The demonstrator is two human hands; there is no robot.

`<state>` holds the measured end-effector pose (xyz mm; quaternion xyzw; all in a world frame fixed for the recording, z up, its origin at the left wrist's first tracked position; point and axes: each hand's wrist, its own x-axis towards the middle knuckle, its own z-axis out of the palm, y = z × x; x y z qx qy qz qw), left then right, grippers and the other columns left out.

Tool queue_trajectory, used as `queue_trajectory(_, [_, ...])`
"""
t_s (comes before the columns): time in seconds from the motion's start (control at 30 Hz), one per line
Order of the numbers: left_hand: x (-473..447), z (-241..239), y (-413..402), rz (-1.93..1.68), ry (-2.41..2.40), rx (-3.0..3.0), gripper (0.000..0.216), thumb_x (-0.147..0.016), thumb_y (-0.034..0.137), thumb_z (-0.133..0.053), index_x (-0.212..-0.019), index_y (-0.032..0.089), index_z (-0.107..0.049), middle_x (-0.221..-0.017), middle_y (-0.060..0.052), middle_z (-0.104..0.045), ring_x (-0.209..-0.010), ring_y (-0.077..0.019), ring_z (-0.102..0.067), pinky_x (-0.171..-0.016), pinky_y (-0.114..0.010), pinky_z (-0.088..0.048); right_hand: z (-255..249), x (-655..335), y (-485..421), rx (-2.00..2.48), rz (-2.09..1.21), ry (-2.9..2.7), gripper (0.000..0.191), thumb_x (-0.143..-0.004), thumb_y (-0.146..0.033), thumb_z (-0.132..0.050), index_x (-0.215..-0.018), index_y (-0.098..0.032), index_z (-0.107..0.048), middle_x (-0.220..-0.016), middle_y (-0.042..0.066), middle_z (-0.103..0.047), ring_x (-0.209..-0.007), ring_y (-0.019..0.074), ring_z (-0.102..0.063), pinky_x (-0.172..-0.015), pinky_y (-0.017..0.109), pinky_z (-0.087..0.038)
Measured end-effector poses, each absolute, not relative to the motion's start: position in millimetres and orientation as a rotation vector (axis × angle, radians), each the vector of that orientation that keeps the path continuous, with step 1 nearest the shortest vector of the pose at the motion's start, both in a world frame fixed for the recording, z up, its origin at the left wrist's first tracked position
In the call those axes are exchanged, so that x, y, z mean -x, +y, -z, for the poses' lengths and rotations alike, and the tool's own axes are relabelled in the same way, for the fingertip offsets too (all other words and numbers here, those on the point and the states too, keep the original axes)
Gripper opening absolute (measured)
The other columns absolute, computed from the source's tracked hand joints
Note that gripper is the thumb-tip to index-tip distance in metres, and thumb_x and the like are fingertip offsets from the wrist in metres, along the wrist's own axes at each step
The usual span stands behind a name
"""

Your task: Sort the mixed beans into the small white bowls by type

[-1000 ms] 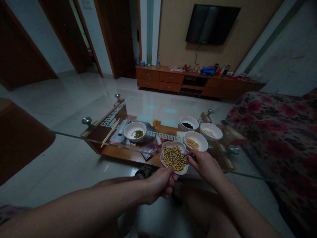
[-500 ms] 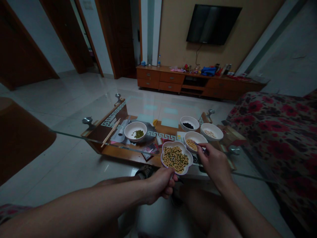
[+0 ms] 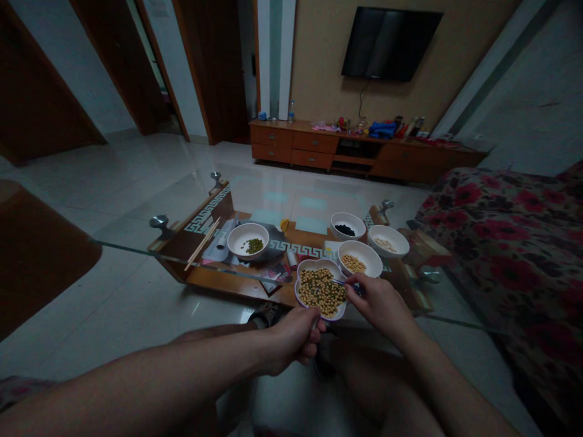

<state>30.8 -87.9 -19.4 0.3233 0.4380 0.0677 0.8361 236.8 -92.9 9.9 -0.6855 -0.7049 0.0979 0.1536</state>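
A flower-shaped white bowl [image 3: 314, 267] full of mixed yellow and green beans stands at the near edge of the glass table [image 3: 136, 227]. My left hand [image 3: 294, 338] is closed in a fist against the bowl's near rim. My right hand [image 3: 378, 302] pinches a thin tool, probably tweezers, whose tip reaches into the bean bowl from the right. Behind it stand a bowl of yellow beans [image 3: 361, 258], a bowl of black beans [image 3: 348, 225] and a bowl of pale beans [image 3: 388, 240]. Further left is a bowl of green beans [image 3: 248, 240].
Chopsticks [image 3: 201, 244] lie on the glass at the left. A wooden shelf with papers shows beneath the glass. A flowered sofa [image 3: 505, 243] stands to the right, and a TV cabinet [image 3: 319, 149] under a wall TV at the back. My bare legs are under the table's near edge.
My right hand was over the yellow bean bowl half a second ago and has come back to the mixed bean bowl. The left hand stayed still.
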Motion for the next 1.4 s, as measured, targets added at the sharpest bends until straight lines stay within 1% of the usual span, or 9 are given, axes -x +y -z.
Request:
queue_trajectory(0.13, [-30.8,19.4,-87.9,-0.146,0.915,-0.686,0.020,-0.086,0.036,-0.034,-0.078,0.020,-0.044,-0.053,0.009,-0.029,-0.038,-0.0057,-0.023,-0.041,-0.023,-0.013,-7.8,-237.1,-92.2,1.956,-0.309,-2.053,0.023,-0.084,-0.037,-0.048,-0.090,-0.023,-0.065,-0.081,0.004,-0.069,-0.072,0.0179,-0.063,-0.063,0.026,-0.042])
queue_trajectory(0.47, [-31.5,21.2,-86.4,-0.148,0.903,-0.686,0.020,-0.087,0.036,-0.034,-0.078,0.020,-0.043,-0.053,0.009,-0.029,-0.038,-0.0057,-0.023,-0.040,-0.023,-0.013,-3.5,-237.3,-90.7,1.949,-0.349,-2.092,0.023,-0.086,-0.036,-0.047,-0.093,-0.024,-0.066,-0.087,0.005,-0.070,-0.079,0.0180,-0.063,-0.064,0.025,-0.042])
queue_trajectory(0.67, [-31.5,19.6,-86.0,-0.146,0.915,-0.685,0.021,-0.087,0.037,-0.035,-0.079,0.020,-0.044,-0.054,0.009,-0.030,-0.038,-0.0057,-0.025,-0.040,-0.022,-0.014,-5.6,-236.8,-91.1,1.928,-0.366,-2.093,0.026,-0.088,-0.036,-0.044,-0.094,-0.023,-0.065,-0.086,0.005,-0.069,-0.078,0.0184,-0.063,-0.065,0.027,-0.043])
queue_trajectory(0.9, [-32.1,14.4,-87.4,-0.141,0.927,-0.686,0.019,-0.087,0.033,-0.033,-0.078,0.020,-0.043,-0.053,0.009,-0.029,-0.038,-0.0059,-0.024,-0.041,-0.023,-0.013,-3.7,-235.7,-89.4,1.926,-0.363,-2.082,0.026,-0.087,-0.038,-0.045,-0.097,-0.023,-0.065,-0.084,0.005,-0.070,-0.076,0.0181,-0.064,-0.064,0.026,-0.043])
queue_trajectory(1.13, [-31.5,19.7,-86.3,-0.143,0.912,-0.673,0.018,-0.086,0.034,-0.035,-0.078,0.020,-0.043,-0.054,0.009,-0.030,-0.038,-0.0057,-0.023,-0.041,-0.023,-0.012,-1.1,-233.8,-87.3,1.969,-0.352,-2.091,0.023,-0.087,-0.035,-0.045,-0.096,-0.023,-0.063,-0.090,0.005,-0.070,-0.080,0.0182,-0.064,-0.065,0.026,-0.043])
queue_trajectory(1.4, [-31.3,20.4,-87.1,-0.144,0.913,-0.669,0.019,-0.086,0.036,-0.035,-0.078,0.020,-0.043,-0.054,0.009,-0.029,-0.038,-0.0054,-0.022,-0.041,-0.023,-0.011,-0.5,-235.3,-87.3,1.971,-0.365,-2.101,0.023,-0.087,-0.035,-0.045,-0.095,-0.023,-0.063,-0.086,0.005,-0.069,-0.080,0.0180,-0.064,-0.066,0.026,-0.043])
